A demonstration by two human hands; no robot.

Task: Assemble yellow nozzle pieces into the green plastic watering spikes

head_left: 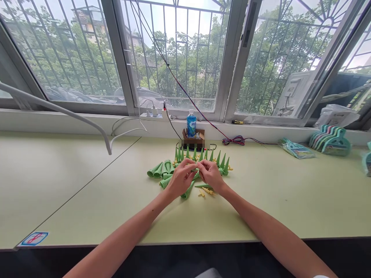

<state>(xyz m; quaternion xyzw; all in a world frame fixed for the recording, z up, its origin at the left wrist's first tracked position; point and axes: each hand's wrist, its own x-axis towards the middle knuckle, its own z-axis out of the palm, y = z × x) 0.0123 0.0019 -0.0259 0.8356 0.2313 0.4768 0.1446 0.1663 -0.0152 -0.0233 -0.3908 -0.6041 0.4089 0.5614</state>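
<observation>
My left hand (182, 178) and my right hand (212, 175) meet over a group of green plastic plant-watering spikes, fingertips pinched together. What they hold between them is small and mostly hidden by the fingers. Behind the hands, a row of green spikes (223, 160) stands points up, with yellow valve pieces around their bases. Several hollow green cones (158, 170) lie left of my left hand. One green cone (188, 190) rests just below the hands. Loose yellow valves (207, 190) and a thin green spike tip (200, 186) lie under my right hand.
At the back stands a blue bottle (191, 124) by a small cardboard box (185, 139). A coiled cable (233, 140) lies right of it. Green hangers (330, 141) and a bagged pack (297, 148) sit far right. A white curved tube (72, 112) hangs over the left.
</observation>
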